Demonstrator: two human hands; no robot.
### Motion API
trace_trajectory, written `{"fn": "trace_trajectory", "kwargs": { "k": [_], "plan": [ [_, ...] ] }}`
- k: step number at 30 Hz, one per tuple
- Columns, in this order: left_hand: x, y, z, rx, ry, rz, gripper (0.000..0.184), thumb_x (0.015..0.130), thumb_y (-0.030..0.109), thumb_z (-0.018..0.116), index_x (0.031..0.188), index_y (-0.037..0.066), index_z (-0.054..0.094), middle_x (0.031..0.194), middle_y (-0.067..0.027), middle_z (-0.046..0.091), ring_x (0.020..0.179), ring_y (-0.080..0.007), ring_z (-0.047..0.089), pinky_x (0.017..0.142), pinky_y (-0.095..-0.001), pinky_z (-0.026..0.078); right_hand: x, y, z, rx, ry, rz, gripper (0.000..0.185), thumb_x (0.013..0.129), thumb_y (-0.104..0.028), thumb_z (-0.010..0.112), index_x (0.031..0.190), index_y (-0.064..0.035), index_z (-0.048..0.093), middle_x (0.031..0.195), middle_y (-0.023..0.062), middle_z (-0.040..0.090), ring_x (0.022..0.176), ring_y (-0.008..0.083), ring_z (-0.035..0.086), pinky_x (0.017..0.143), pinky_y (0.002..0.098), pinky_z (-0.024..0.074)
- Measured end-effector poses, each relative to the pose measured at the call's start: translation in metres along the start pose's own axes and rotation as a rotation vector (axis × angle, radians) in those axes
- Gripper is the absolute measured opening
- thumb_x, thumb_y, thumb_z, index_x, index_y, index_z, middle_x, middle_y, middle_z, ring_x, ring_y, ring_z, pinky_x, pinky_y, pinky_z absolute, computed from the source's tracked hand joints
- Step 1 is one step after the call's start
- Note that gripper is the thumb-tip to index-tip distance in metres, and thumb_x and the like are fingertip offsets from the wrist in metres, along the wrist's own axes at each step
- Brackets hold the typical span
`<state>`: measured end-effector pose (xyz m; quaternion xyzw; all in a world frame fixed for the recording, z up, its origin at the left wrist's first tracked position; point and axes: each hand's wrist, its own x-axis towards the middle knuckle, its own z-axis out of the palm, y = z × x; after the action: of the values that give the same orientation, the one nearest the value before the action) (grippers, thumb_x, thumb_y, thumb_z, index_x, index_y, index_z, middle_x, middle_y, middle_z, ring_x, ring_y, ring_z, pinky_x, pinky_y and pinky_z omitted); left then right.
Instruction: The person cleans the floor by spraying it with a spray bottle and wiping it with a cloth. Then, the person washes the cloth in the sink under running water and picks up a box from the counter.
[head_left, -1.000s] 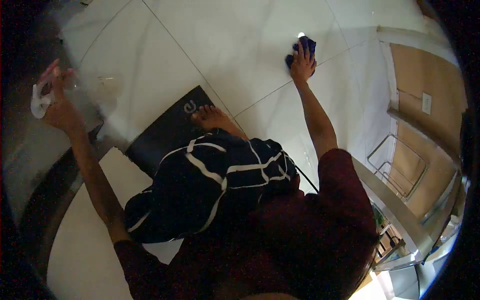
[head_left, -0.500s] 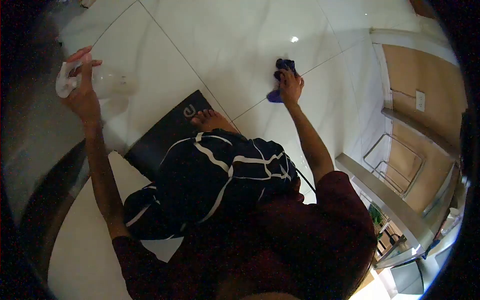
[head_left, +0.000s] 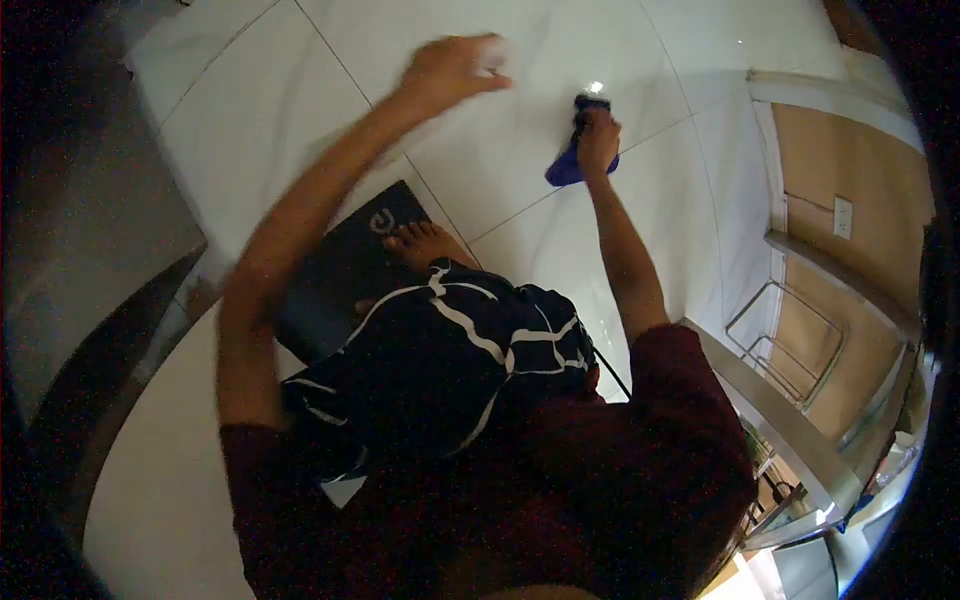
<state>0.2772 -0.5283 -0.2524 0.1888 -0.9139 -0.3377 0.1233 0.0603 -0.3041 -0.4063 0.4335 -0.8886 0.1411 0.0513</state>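
The left hand [head_left: 445, 75] is now hovering much nearer the right hand [head_left: 598, 142] than half a second ago. Under the right hand, the cloth [head_left: 566, 168] is lying bunched on the floor [head_left: 520, 195], the fingers gripping it, probably for pressing down. The left hand is curling round a pale blur, apparently the bottle [head_left: 491, 57], perhaps keeping it off the floor. Bodyward of both, a foot [head_left: 432, 244] is resting at the mat's [head_left: 352, 255] edge.

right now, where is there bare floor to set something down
Bare floor shows between the black mat and purple cloth, and between the grey surface and left forearm. Crowded around the foot and under the right hand.
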Motion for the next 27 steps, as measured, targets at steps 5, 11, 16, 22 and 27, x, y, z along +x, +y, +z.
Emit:
{"fn": "trace_trajectory", "kwargs": {
  "k": [5, 11, 16, 22, 27],
  "plan": [
    [0.048, 0.038, 0.1, 0.235, -0.211, -0.002, 0.05, 0.068, 0.047, 0.064, 0.099, 0.009, 0.059, 0.088, -0.0108, 0.063, 0.085, -0.0302, 0.06, 0.075, -0.0407, 0.047, -0.116, -0.012, -0.029, 0.123, -0.075, -0.008, 0.018, 0.084, -0.017, 0.049, 0.098, -0.0152, 0.06, 0.116, 0.0076, 0.053, 0.101, 0.0332, 0.048, 0.085, 0.0425, 0.0389],
    [0.015, 0.017, 0.075, 0.064, -0.111, -0.033, 0.048, 0.071, 0.044, 0.063, 0.103, 0.009, 0.056, 0.092, -0.0123, 0.062, 0.085, -0.0296, 0.059, 0.074, -0.0397, 0.047, -0.034, 0.025, -0.002, -0.085, 0.166, 0.466, 0.063, 0.082, -0.055, 0.04, 0.131, -0.0155, 0.035, 0.136, 0.0132, 0.031, 0.118, 0.0407, 0.032, 0.096, 0.0532, 0.0202],
    [-0.01, -0.008, 0.007, 0.035, 0.073, -0.162, 0.035, 0.075, 0.038, 0.062, 0.096, 0.011, 0.057, 0.086, -0.0084, 0.063, 0.069, -0.0266, 0.061, 0.066, -0.0331, 0.048, 0.104, -0.044, 0.059, 0.065, 0.323, 0.058, 0.062, 0.074, -0.048, 0.054, 0.123, -0.0102, 0.045, 0.117, 0.0129, 0.051, 0.111, 0.0302, 0.043, 0.091, 0.0508, 0.0274],
    [-0.067, -0.037, -0.081, -0.075, 0.239, -0.385, 0.024, 0.079, 0.024, 0.062, 0.095, 0.008, 0.059, 0.08, -0.0044, 0.063, 0.062, -0.0142, 0.057, 0.06, -0.0261, 0.047, -0.025, -0.106, 0.004, 0.171, -0.192, -0.497, 0.064, 0.076, -0.016, 0.053, 0.135, -0.0189, 0.028, 0.127, 0.0064, 0.045, 0.117, 0.027, 0.038, 0.1, 0.0494, 0.0224],
    [-0.154, -0.064, -0.143, -0.024, 0.471, -0.442, 0.022, 0.078, 0.019, 0.064, 0.096, 0.006, 0.06, 0.084, 0.0007, 0.061, 0.071, -0.0067, 0.053, 0.063, -0.0213, 0.043, -0.119, 0.082, -0.052, -0.196, -0.215, 0.132, 0.047, 0.088, -0.033, 0.036, 0.133, -0.0168, 0.033, 0.134, 0.0078, 0.037, 0.12, 0.0259, 0.037, 0.095, 0.0508, 0.0245]
  ]
}}
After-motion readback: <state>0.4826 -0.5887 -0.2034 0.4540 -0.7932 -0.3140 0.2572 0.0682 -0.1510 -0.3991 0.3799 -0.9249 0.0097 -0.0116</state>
